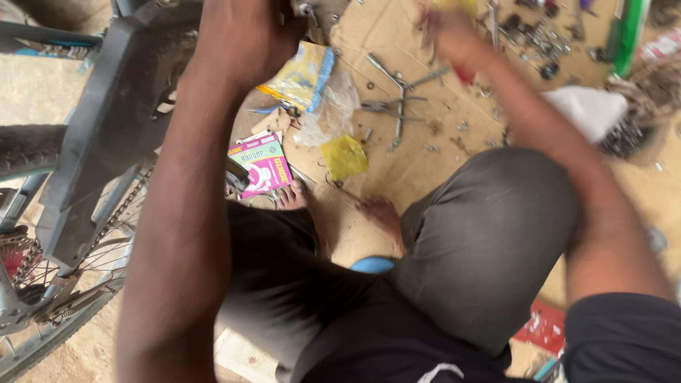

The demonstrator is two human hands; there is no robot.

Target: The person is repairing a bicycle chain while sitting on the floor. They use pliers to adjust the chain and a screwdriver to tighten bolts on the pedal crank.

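Two hands are up at the top of the view. The left hand [245, 32] rests against the dark bicycle frame [117, 120], its fingers hidden behind the knuckles, so their spread cannot be told. The right hand [450, 35] is blurred, fingers seemingly curled round something red; I cannot tell what. It hovers over cardboard [418, 163] strewn with a cross wrench [401, 96].
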